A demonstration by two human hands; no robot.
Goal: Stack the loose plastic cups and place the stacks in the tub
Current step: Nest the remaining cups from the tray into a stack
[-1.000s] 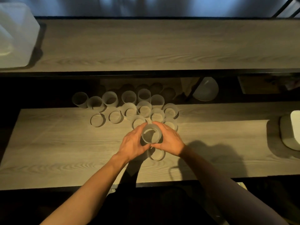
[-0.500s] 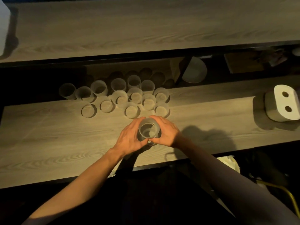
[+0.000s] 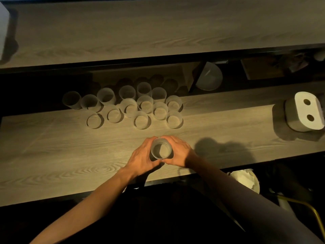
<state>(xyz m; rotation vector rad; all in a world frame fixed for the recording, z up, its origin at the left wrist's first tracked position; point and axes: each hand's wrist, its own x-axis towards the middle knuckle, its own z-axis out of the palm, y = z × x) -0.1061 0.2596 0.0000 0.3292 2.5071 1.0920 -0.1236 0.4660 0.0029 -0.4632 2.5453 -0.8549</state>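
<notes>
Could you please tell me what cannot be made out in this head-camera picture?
1. Head view: the sides of the held cup, and whether others nest beneath it, are hidden by the left hand and right hand curled round it.
2. Head view: the rear cups under the upper shelf are lost in shadow, so their count is unclear.
3. Head view: the white container is cut off by the left edge.

A frosted plastic cup is shown upright, mouth up, gripped between the left hand and the right hand. Beyond that cup, loose cups of the same kind are clustered upright in rough rows, several touching, the rearmost lost in shadow. Only a pale corner of the tub is seen, well beyond the cup to its left.
</notes>
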